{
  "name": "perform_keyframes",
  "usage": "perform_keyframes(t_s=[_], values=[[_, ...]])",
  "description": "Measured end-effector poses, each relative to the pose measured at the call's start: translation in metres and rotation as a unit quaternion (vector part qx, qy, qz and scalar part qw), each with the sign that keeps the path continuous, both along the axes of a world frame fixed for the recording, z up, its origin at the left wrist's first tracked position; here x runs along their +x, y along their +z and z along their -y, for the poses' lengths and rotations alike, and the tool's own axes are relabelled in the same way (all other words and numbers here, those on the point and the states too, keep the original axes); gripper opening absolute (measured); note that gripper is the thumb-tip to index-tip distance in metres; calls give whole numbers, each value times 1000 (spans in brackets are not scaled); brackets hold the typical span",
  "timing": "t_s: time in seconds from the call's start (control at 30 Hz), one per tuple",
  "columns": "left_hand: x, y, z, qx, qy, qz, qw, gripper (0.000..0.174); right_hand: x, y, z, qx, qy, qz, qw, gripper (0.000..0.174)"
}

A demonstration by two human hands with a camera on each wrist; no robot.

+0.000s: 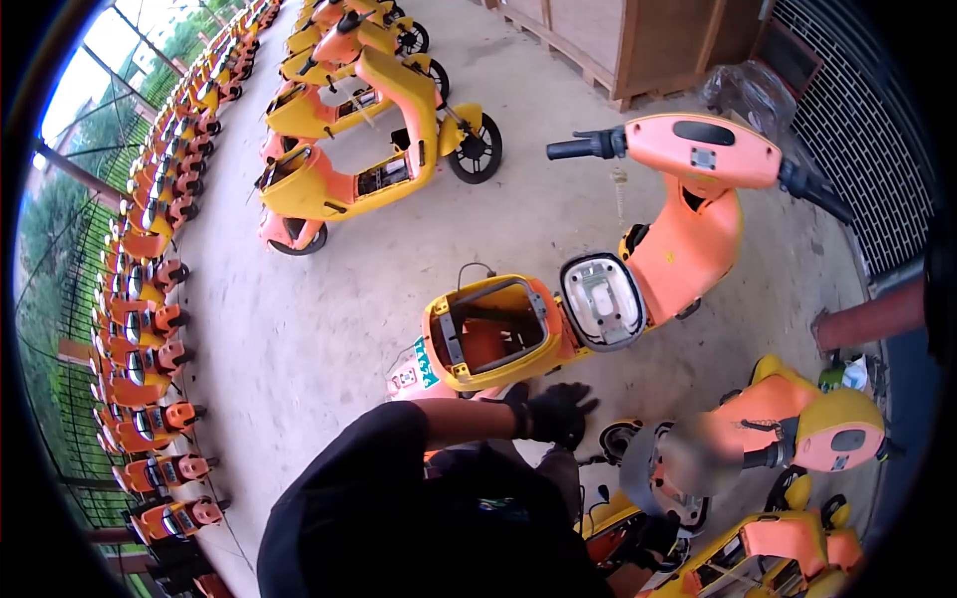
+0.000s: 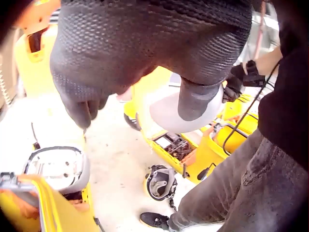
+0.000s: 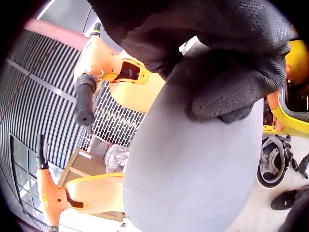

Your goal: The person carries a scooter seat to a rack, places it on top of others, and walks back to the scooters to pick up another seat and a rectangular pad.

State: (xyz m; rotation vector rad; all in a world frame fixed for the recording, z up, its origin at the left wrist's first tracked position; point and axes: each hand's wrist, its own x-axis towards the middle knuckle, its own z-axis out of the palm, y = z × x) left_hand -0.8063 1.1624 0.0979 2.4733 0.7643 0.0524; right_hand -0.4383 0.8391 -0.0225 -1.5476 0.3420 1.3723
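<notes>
My right hand (image 3: pixel 231 63), in a black knit glove, grips the edge of a smooth grey scooter seat (image 3: pixel 193 159), thumb on its outer face. In the head view part of that seat (image 1: pixel 643 473) is blurred, and my right hand (image 1: pixel 656 538) shows low beside it. My left hand (image 1: pixel 556 414), gloved too, hangs in the air with fingers loosely spread and holds nothing. Ahead of it stands an orange and yellow scooter with an open storage bucket (image 1: pixel 447 377) and a tipped-up seat (image 1: pixel 603 299) showing its white underside. The left wrist view shows my left hand (image 2: pixel 145 53) from behind.
A helmet (image 2: pixel 161 183) lies upturned on the floor near a black shoe (image 2: pixel 153 220). More scooters (image 1: pixel 349 189) stand at the upper left, with a long row (image 1: pixel 150 329) along the fence. A wooden crate (image 1: pixel 678 45) and a red post (image 1: pixel 872 317) are at the right.
</notes>
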Motion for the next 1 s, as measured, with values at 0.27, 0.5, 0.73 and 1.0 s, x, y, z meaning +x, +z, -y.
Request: perform_keyframes(t_s=[0.27,0.5,0.73,1.0], values=[[19,3,9,-10,-220,132,966,85,-126,74,-61,81,373,424,821,41],[-17,23,-23,-56,-179,182,965,51,-148,117,-143,83,171,59,980,26],[-14,63,-60,-98,36,184,977,50,-134,174,-236,39,147,39,988,56],[-8,109,-101,-273,188,280,901,22,-66,5,-261,162,2,26,986,48]])
